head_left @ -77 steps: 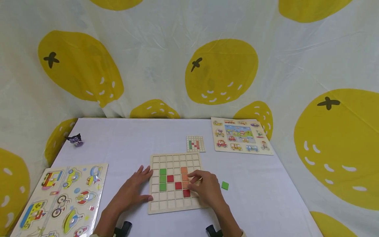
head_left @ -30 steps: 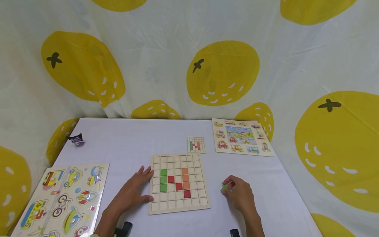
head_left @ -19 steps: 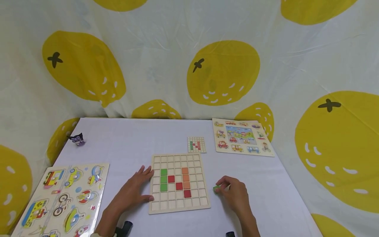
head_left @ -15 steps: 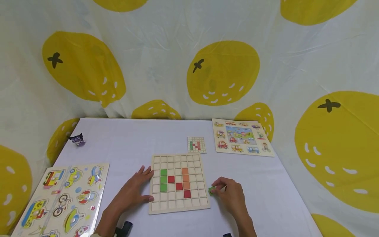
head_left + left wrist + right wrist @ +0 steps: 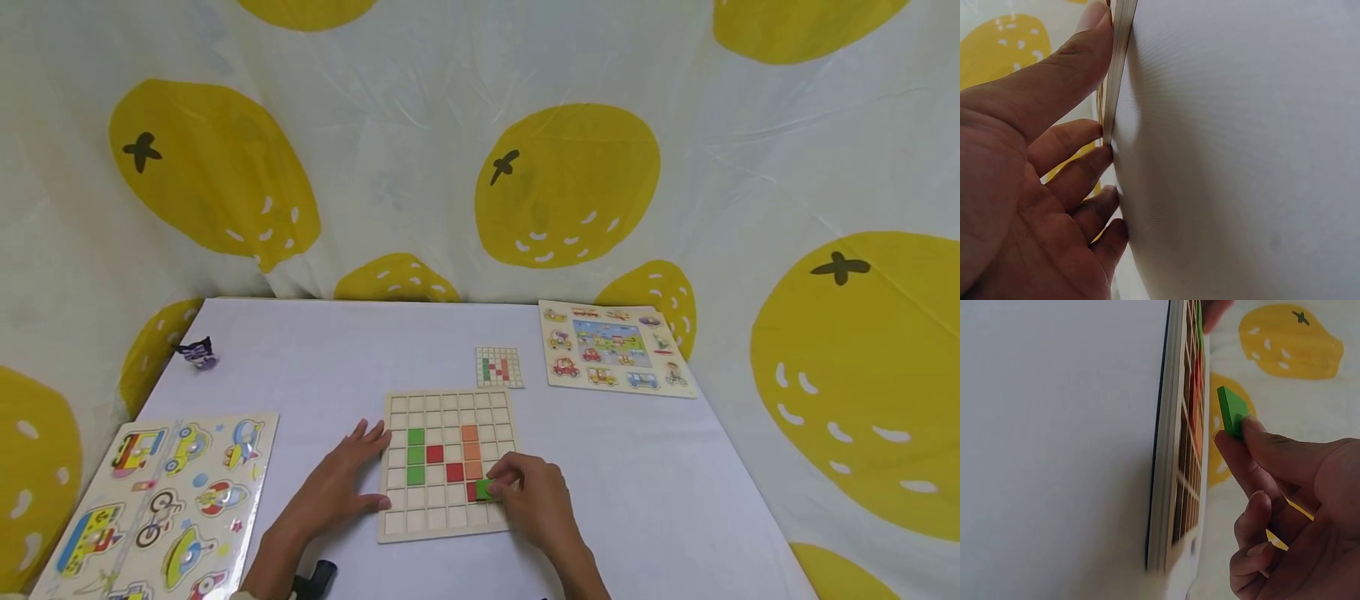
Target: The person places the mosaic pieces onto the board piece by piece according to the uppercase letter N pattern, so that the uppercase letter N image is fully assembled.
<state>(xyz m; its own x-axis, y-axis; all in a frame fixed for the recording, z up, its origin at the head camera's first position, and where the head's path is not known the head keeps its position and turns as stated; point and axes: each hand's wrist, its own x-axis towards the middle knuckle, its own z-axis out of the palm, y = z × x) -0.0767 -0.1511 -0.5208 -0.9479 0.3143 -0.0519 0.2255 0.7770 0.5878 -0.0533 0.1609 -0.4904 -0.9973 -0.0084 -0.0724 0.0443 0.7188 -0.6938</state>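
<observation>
A wooden grid board (image 5: 420, 522) lies in the middle of the table, with a column of green tiles (image 5: 416, 456), a column of orange tiles (image 5: 471, 452) and a slanting line of red tiles (image 5: 454, 472) in its cells. My right hand (image 5: 534, 502) pinches a green square tile (image 5: 483, 490) between thumb and fingers. In the right wrist view this tile (image 5: 1232, 412) is tilted and held above the board's surface. Seen from the head, it partly covers the lowest red tile. My left hand (image 5: 339, 479) rests at the board's left edge, fingers spread, thumb and fingertips at its side (image 5: 1120, 56).
A small pattern card (image 5: 500, 367) with a coloured grid lies just beyond the board. One picture puzzle (image 5: 615, 347) sits at the back right, another (image 5: 161, 508) at the front left. A small dark figure (image 5: 198, 353) stands at the far left.
My right hand has left the board, picked the green tile up from the table on the right and carried it left over the board. The left hand has stayed in place.
</observation>
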